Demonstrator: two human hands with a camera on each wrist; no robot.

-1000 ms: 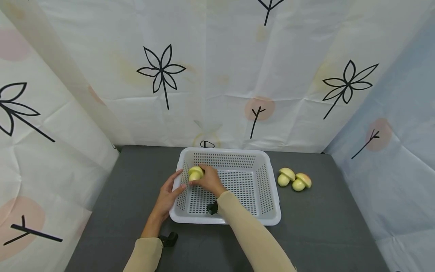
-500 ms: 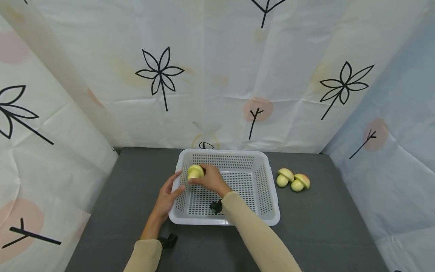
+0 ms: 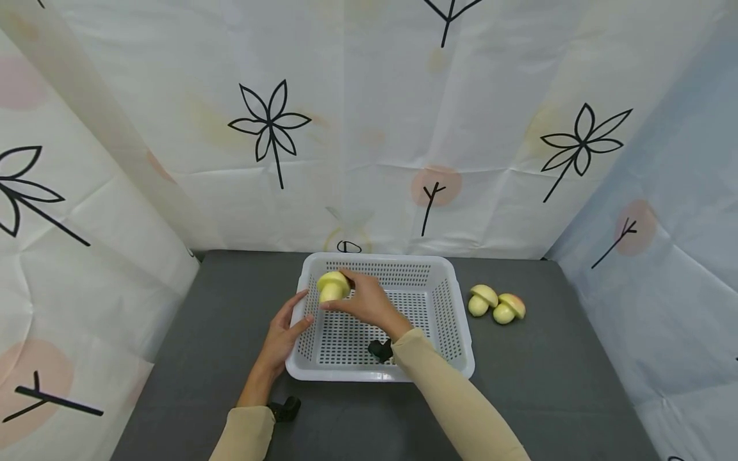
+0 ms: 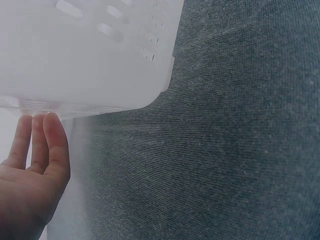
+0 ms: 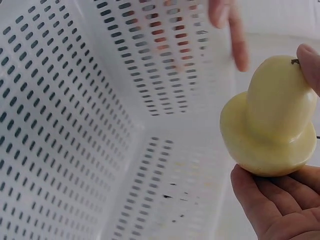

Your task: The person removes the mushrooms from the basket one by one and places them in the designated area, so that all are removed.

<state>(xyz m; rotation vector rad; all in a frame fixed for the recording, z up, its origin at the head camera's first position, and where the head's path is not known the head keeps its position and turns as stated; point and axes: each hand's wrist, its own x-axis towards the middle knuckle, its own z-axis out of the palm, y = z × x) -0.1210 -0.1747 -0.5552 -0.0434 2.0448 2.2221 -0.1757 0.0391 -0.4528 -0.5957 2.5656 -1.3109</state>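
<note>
My right hand (image 3: 371, 301) holds a pale yellow-green toy mushroom (image 3: 332, 286) over the left part of a white perforated plastic basket (image 3: 441, 378). In the right wrist view the thumb presses the stem end of the mushroom (image 5: 275, 110), and the fingers (image 5: 255, 200) lie against its cap. At the basket's left side, my left hand (image 3: 282, 336) grips the wall, thumb over the rim. Its other fingers (image 4: 55, 142) reach up along the outside in the left wrist view. Both wrists carry a small black camera.
Two similar toy mushrooms, one (image 3: 482, 301) beside the other (image 3: 510, 308), lie right of the basket on the dark grey tabletop (image 3: 536, 384). White cloth (image 3: 369, 128) with black plant drawings hangs behind and along both sides.
The right hand has raised the mushroom higher inside the basket, its forearm shifting rightward. The left hand keeps its place on the basket wall. The head view has shifted slightly.
</note>
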